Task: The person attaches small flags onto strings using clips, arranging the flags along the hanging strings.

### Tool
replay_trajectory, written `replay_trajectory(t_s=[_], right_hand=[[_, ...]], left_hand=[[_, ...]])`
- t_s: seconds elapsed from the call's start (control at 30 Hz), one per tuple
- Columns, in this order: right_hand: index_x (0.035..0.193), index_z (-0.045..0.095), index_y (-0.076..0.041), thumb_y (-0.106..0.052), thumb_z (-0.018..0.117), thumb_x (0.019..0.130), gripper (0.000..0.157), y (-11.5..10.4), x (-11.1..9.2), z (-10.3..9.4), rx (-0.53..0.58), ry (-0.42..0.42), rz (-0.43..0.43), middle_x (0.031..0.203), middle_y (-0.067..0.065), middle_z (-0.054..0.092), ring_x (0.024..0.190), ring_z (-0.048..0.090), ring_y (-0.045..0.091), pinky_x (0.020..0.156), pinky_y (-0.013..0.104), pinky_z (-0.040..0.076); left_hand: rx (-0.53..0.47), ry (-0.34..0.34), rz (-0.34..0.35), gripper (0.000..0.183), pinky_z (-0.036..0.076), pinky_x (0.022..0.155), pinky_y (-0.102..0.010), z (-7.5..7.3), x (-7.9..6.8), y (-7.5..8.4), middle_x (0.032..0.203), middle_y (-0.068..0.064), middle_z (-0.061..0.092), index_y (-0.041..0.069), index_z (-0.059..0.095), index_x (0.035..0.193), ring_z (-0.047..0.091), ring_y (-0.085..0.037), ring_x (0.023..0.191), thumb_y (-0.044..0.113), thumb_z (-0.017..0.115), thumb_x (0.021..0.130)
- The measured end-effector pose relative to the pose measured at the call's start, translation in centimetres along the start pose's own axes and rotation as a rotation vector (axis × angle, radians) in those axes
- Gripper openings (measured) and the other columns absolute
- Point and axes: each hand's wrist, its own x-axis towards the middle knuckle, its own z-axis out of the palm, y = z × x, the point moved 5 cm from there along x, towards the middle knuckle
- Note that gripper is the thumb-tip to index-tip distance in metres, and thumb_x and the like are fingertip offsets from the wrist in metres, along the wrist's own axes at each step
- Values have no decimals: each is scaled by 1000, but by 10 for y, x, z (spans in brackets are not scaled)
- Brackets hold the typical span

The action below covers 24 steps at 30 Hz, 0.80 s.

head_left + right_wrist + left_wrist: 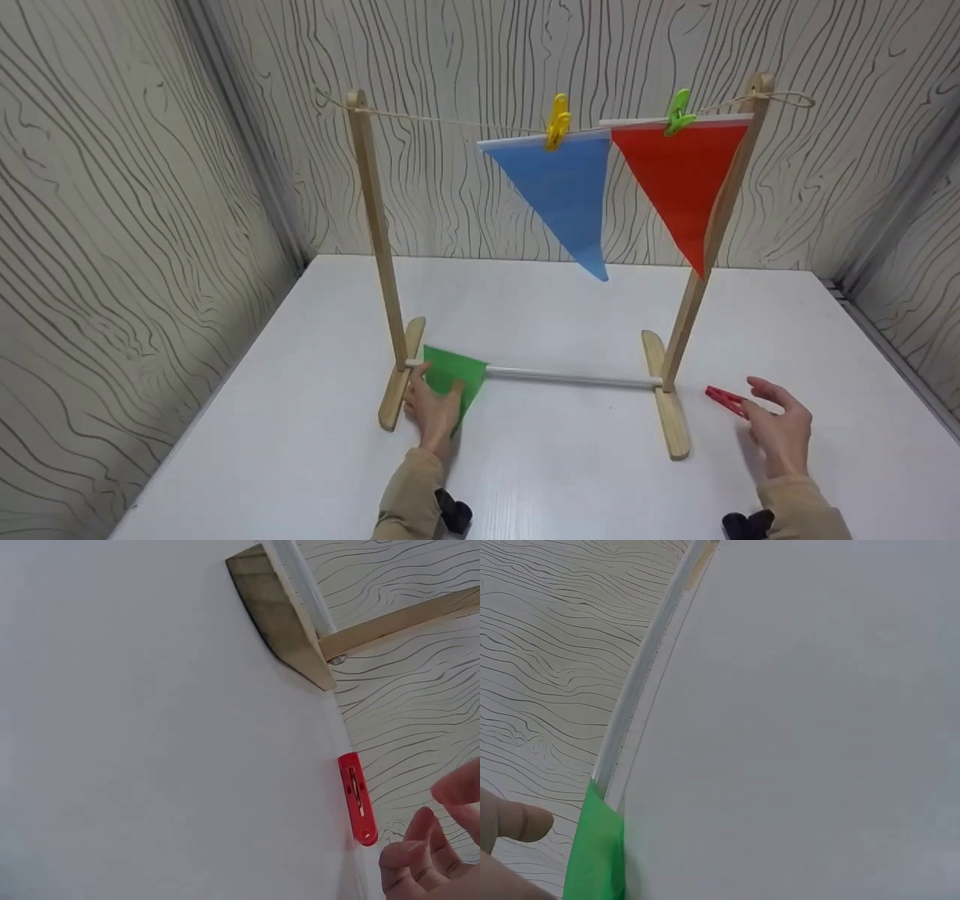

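In the head view, a green triangular flag (446, 367) overlaps the left end of the white rod. My left hand (435, 412) is at the flag, its thumb and index finger spread apart. The left wrist view has the thumb (525, 822) beside the green flag (594, 847), a gap between them; the other fingers are mostly out of sight. On the right, a red clothespin (726, 400) lies on the table. My right hand (781, 431) hovers next to it, thumb and fingers parted. The right wrist view shows the clothespin (358, 799) apart from the fingertips (401, 855).
A wooden stand with a left post (379, 240) and right post (720, 232) carries a string (450, 120). From it hang a blue flag (566, 191) under a yellow clothespin (557, 122) and a red flag (686, 172) under a green clothespin (679, 114). A white rod (574, 376) joins the feet.
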Motion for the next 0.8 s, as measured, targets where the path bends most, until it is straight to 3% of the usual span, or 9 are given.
replay_trajectory(t_s=[0.17,0.3,0.4,0.53,0.67,0.73,0.8], right_hand=[[148,43,-1,-3,50,93,55,6,4,4,-76,-52,21,147,21,39,58,47,8,51,22,44],[150,40,0,-2,51,91,60,8,9,6,-97,-39,27,152,27,33,95,53,24,55,22,45],[150,38,2,-2,52,91,61,7,11,8,-112,-47,21,154,31,30,121,38,39,58,19,44],[151,35,5,-4,54,93,62,7,14,11,-151,-74,19,154,35,27,131,30,47,66,18,45],[151,33,6,-5,55,93,62,7,18,15,-170,-93,23,154,37,27,134,31,49,97,39,51],[151,33,7,-5,54,94,62,7,19,17,-164,-100,31,155,36,27,138,29,50,112,53,41],[151,33,7,-5,54,92,63,8,21,17,-165,-105,26,155,36,28,142,28,51,119,59,31]], left_hand=[[-16,-6,6,60,28,112,-67,-1,0,-3,147,-27,36,9,39,142,27,-47,135,11,68,89],[-23,-10,-15,61,30,113,-65,-2,1,-5,149,-23,38,8,39,144,29,-45,137,13,68,90],[-44,-22,-37,62,31,113,-63,-3,2,-6,150,-20,40,8,39,146,30,-43,138,13,67,91],[-74,-32,-69,61,33,113,-61,-3,4,-7,151,-19,40,9,38,147,30,-40,138,14,66,93],[-101,-30,-95,60,33,113,-60,-4,5,-8,151,-19,40,8,38,147,32,-40,138,14,66,93],[-117,-28,-104,59,34,112,-59,-5,5,-9,150,-19,41,8,39,146,33,-39,137,13,65,94],[-130,-25,-105,58,34,113,-59,-5,5,-9,149,-20,42,7,39,145,33,-39,137,13,65,94]])
